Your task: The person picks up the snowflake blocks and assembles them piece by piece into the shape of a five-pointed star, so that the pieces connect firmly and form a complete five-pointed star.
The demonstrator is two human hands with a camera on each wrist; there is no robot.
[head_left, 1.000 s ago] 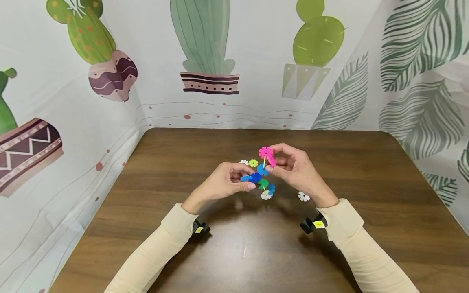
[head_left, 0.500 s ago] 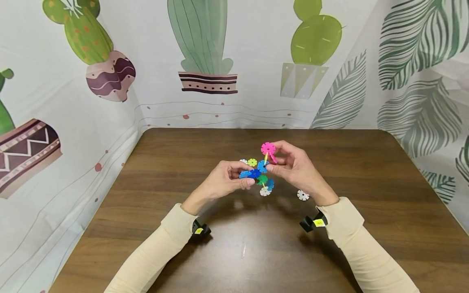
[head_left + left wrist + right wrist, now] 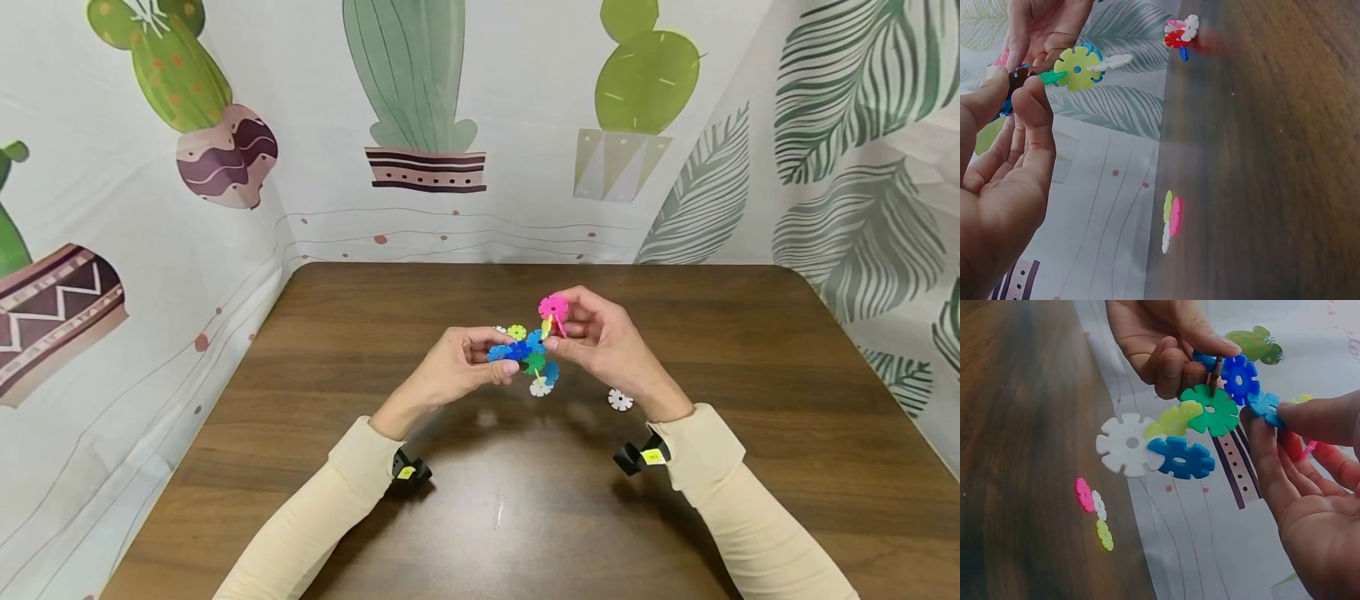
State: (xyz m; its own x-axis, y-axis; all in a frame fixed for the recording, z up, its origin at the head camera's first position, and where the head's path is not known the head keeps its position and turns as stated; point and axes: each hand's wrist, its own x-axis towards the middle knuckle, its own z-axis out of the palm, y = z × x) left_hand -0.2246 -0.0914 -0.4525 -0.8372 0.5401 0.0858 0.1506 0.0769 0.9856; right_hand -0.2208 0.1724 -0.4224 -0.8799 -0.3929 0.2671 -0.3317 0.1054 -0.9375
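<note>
My left hand point(image 3: 465, 365) pinches a cluster of joined notched plastic discs above the table, thumb and fingers at a brown disc point(image 3: 1214, 381) and a dark blue disc point(image 3: 1240, 380). From there hang a green disc point(image 3: 1211, 412), a yellow-green disc point(image 3: 1172, 419), a white disc point(image 3: 1127, 445) and a blue disc point(image 3: 1182, 457). My right hand point(image 3: 600, 340) pinches a light blue disc point(image 3: 1264, 406) of the cluster, beside the dark blue one. A pink disc point(image 3: 552, 307) stands above it near the right fingers, with a yellow disc point(image 3: 547, 327) below it.
On the brown table point(image 3: 315, 350) behind the left hand lie flat pink point(image 3: 1084, 494), white point(image 3: 1099, 505) and yellow-green point(image 3: 1104, 535) discs. A small clump with a red disc point(image 3: 1177, 39) and a white disc point(image 3: 1190, 27) rests near the right wrist. Cactus-printed cloth point(image 3: 525, 225) hangs behind.
The cluster has risen slightly and shifted a little left. The pink disc has moved slightly right, and the yellow disc below it has turned to show more of its face. Both hands keep their grip.
</note>
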